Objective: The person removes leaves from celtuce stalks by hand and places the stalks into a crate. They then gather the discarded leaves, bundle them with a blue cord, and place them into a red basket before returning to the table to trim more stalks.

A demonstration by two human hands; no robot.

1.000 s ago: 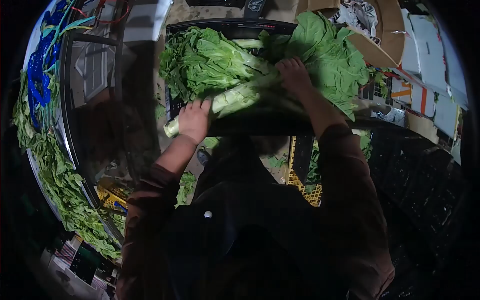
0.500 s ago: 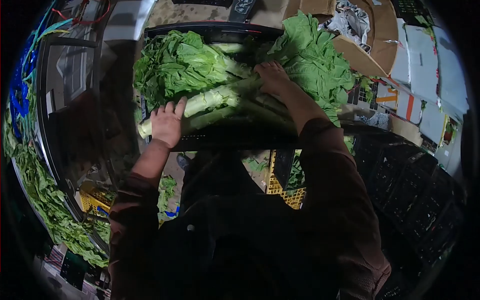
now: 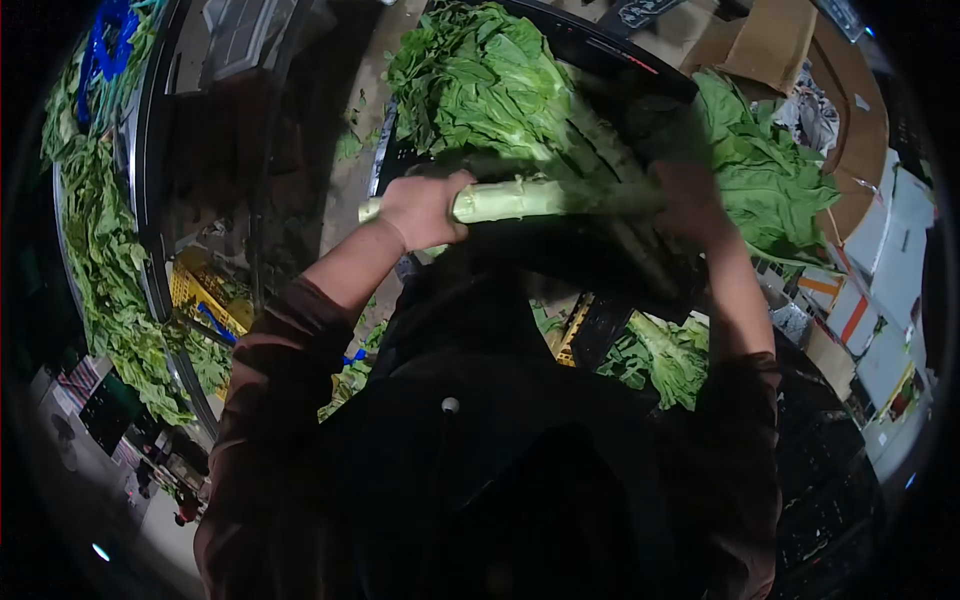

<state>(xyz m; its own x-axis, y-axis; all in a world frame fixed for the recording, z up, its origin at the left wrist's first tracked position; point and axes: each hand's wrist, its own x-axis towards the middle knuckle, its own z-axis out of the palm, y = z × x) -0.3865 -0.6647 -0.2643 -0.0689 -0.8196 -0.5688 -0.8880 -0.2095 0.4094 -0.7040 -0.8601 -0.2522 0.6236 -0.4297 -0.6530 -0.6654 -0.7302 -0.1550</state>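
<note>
My left hand (image 3: 422, 210) is wrapped round the cut end of a thick pale green stalk (image 3: 520, 200). The stalk runs right, into shadow, toward my right hand (image 3: 688, 203), which is dark and blurred at its leafy end; its fingers are hard to make out. Large green leaves (image 3: 765, 180) spread just beyond my right hand. Behind the stalk, a leafy head (image 3: 490, 80) and other long stalks (image 3: 610, 150) lie in a black crate (image 3: 600, 35).
A cardboard box (image 3: 770, 50) holds crumpled plastic at the upper right. Leaves fill a long container (image 3: 105, 260) on the left. Yellow crates (image 3: 205, 290) stand low at left and below the black crate. Another leafy head (image 3: 665, 355) lies at lower right, near black crates (image 3: 830, 460).
The view has turned. My left hand has closed round the stalk's end, where it lay with spread fingers before. The held stalk is now above the near side of the crate.
</note>
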